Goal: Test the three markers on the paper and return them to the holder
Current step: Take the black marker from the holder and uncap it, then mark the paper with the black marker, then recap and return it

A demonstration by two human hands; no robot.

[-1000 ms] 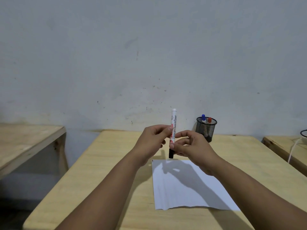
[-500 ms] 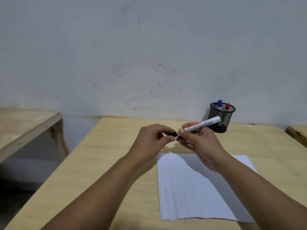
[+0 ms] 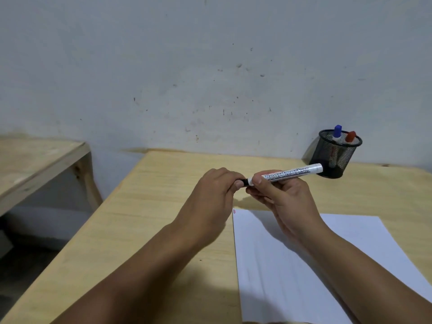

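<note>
A white board marker (image 3: pixel 289 173) with a black cap lies almost level in the air above the table. My right hand (image 3: pixel 278 195) grips its barrel. My left hand (image 3: pixel 217 190) pinches the black cap (image 3: pixel 245 182) at the marker's left end, and most of the cap is hidden by the fingers. A white sheet of paper (image 3: pixel 292 265) lies on the table below my right forearm. The black mesh holder (image 3: pixel 334 155) stands at the back right by the wall, with a blue-capped marker (image 3: pixel 337 132) and a red-capped marker (image 3: pixel 350 137) upright inside it.
The wooden table (image 3: pixel 152 218) runs back to a pale scuffed wall (image 3: pixel 187 78). A second wooden bench (image 3: pixel 35 160) stands to the left across a gap with dark floor below.
The marker has swung from upright to almost level, with its cap end to the left. My left hand has closed on the cap. The view has shifted, so the holder sits further right.
</note>
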